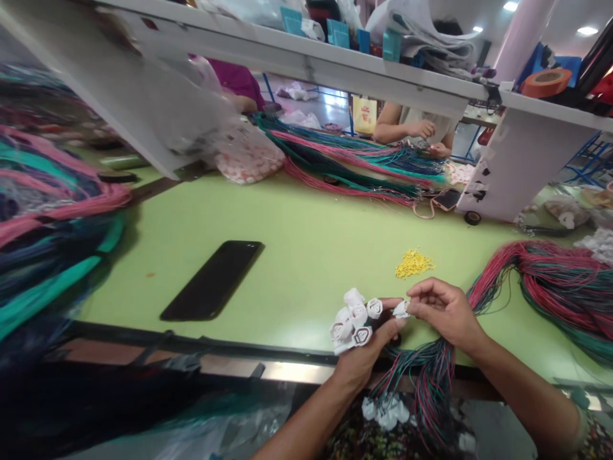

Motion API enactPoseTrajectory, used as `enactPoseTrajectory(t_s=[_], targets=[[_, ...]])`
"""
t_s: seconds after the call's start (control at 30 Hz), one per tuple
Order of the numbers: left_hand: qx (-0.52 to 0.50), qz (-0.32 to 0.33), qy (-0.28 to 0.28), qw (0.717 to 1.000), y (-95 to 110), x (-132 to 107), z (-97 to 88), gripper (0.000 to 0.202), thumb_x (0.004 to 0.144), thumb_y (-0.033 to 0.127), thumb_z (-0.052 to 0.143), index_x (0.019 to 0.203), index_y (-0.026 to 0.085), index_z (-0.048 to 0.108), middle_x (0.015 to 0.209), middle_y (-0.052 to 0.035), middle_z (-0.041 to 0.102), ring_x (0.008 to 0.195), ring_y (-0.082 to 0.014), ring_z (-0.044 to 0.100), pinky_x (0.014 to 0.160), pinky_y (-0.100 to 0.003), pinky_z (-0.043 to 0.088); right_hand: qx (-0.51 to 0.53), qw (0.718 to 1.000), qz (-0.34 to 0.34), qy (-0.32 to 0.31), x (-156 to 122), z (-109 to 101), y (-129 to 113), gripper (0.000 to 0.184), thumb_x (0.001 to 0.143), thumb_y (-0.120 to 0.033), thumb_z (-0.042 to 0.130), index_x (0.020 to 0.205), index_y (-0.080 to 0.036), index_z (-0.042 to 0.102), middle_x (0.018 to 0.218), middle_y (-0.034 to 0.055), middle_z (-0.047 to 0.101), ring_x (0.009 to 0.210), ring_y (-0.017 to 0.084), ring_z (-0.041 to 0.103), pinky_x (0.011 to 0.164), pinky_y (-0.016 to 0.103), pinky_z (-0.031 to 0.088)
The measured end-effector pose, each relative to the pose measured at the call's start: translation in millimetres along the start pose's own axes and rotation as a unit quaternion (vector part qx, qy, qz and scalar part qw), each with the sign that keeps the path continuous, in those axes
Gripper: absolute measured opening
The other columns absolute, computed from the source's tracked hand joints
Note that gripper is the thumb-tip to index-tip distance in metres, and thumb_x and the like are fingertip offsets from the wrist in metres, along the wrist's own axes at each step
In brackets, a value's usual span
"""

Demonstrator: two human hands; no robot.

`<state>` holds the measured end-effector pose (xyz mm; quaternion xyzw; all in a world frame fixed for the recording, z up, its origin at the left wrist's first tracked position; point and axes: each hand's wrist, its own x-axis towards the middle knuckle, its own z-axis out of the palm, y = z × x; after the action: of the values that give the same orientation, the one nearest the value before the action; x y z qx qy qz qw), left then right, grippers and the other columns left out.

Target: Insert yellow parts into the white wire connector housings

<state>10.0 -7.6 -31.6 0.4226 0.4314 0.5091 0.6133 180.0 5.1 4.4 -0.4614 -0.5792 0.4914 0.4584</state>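
My left hand (364,359) is closed around a bunch of white plastic wire connectors (358,314), whose open faces point up and outward. Between its thumb and forefinger, a single white connector (401,310) sticks out to the right. My right hand (447,313) pinches at the end of that connector; whatever is between its fingertips is too small to make out. Thin red, green and dark wires (433,377) hang below my hands over the table edge toward my lap. Just beyond my right hand lies a small pile of tiny yellow pieces (413,263).
A black smartphone (213,280) lies on the green table (297,243). Wire bundles rest at right (565,287), left (57,185) and back (345,160). Above runs a white shelf (287,48). A plastic bag (249,153) stands behind. Across the table, a co-worker's hands (424,131) handle something.
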Motion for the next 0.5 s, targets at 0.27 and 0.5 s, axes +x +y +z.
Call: enactPoseTrajectory(t_s=[0.27, 0.5], targets=[[0.011, 0.002, -0.011, 1.000, 1.3, 0.2, 2.5, 0.020, 0.073, 0.034, 0.079, 0.087, 0.021, 0.077, 0.071, -0.0046, 0.069, 0.058, -0.0154, 0.055, 0.056, -0.030, 0.045, 0.030, 0.998, 0.037, -0.043, 0.8, 0.8, -1.4, 0.012, 0.080, -0.026, 0.076, 0.090, -0.022, 0.070, 0.078, 0.0015, 0.071, 0.067, 0.013, 0.064, 0.066, 0.029, 0.055], [-0.059, 0.009, -0.046, 0.997, 4.7, 9.1, -8.3, 0.019, 0.076, 0.035, 0.081, 0.093, 0.024, 0.080, 0.101, -0.0096, 0.076, 0.102, -0.0265, 0.067, 0.092, -0.038, 0.052, -0.100, 0.992, -0.074, -0.019, -9.6, -5.9, -16.7, 0.017, 0.080, -0.023, 0.072, 0.095, -0.024, 0.064, 0.094, 0.0028, 0.068, 0.079, 0.016, 0.063, 0.067, 0.028, 0.053]])
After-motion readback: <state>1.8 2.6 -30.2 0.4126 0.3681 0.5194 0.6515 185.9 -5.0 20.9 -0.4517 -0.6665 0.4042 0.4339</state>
